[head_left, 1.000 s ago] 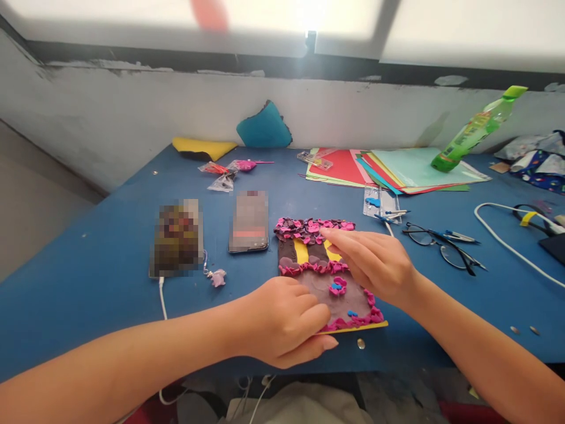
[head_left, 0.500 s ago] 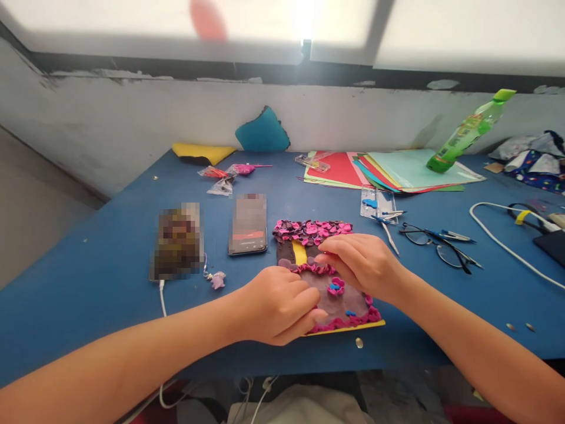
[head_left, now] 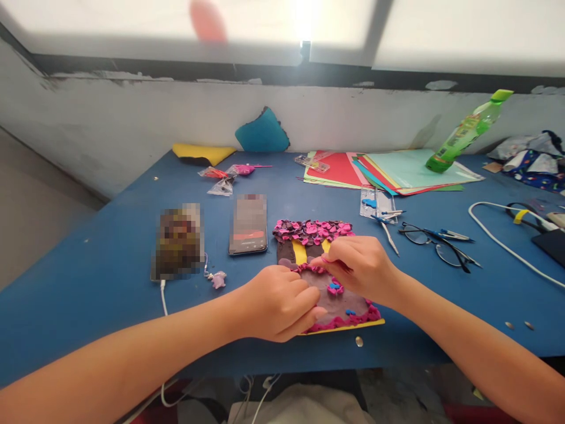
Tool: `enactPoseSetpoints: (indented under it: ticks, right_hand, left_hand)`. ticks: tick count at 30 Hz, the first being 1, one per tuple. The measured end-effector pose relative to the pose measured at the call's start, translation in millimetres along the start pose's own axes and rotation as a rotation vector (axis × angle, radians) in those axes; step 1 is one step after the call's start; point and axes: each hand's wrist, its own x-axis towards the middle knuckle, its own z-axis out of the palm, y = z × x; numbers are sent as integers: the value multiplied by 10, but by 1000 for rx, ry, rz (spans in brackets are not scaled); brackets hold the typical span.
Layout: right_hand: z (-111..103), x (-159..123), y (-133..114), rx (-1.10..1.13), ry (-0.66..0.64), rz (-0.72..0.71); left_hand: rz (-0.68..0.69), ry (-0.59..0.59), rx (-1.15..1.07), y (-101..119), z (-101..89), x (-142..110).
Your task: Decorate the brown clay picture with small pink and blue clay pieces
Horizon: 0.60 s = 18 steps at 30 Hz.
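Note:
A clay-covered panel (head_left: 313, 318) with a yellow backing lies on the blue table, bordered by pink and dark clay petals. A pink clay flower (head_left: 335, 287) with a blue centre sits on its mauve part, and a small blue clay piece (head_left: 351, 312) lies lower. My left hand (head_left: 282, 303) rests over the panel's left side, fingers curled; what they hold, if anything, is hidden. Above the upper right of the mauve part, my right hand (head_left: 364, 268) pinches a tiny pink clay piece (head_left: 325, 257) near the petal row.
Two phones stand left of the panel, one a dark phone (head_left: 248, 224). To the right are eyeglasses (head_left: 436, 244), a drawing compass (head_left: 386, 227) and a white cable (head_left: 507, 235). Coloured paper sheets (head_left: 335, 168) and a green bottle (head_left: 468, 132) are at the back.
My right hand has shifted slightly, its fingertips lower and leftward onto the petal row, uncovering a second yellow strip. My left hand stays in place.

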Motion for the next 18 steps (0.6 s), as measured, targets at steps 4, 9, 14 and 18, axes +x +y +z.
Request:
enactPoseSetpoints:
  ticks: [4, 9, 14, 18]
  right_hand:
    - [-13, -5, -4, -18, -41, -15]
    - [-39, 10, -4, -17, -116, -62]
    - [-15, 26, 4, 129, -125, -12]
    - [-6, 36, 4, 313, -145, 136]
  left_hand:
    - [4, 4, 8, -2, 4, 2]
    - [6, 1, 15, 4, 1, 3]
    - [3, 4, 29, 10, 3, 5]
    - [7, 7, 54, 14, -2, 3]
